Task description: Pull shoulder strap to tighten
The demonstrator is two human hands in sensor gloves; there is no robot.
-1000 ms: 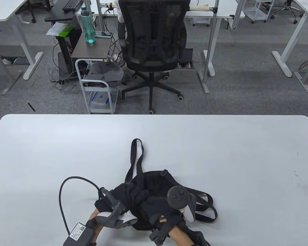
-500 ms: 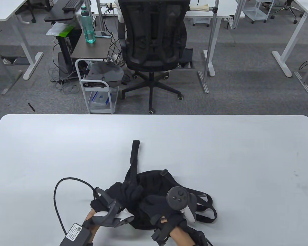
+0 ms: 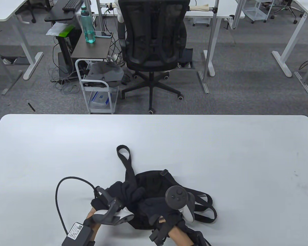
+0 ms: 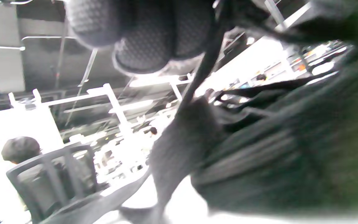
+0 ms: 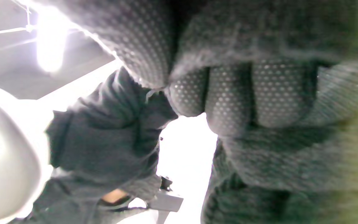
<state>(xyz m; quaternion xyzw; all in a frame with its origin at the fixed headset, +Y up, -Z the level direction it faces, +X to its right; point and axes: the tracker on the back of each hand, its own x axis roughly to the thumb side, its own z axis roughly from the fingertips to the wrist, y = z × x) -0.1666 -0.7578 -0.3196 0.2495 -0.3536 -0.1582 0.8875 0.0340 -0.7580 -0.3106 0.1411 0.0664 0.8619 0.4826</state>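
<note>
Likely to slip: shoulder strap looping slack up the table from the black bag near its front edge, pinched by curled left hand, right hand pressing closed on the bag, risking dragging the whole bag instead.

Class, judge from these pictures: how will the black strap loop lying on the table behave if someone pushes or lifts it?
The strap loop is probably floppy: it lies bent and flat on the table. It likely weighs little, being thin webbing. It should drag rather than roll.
</note>
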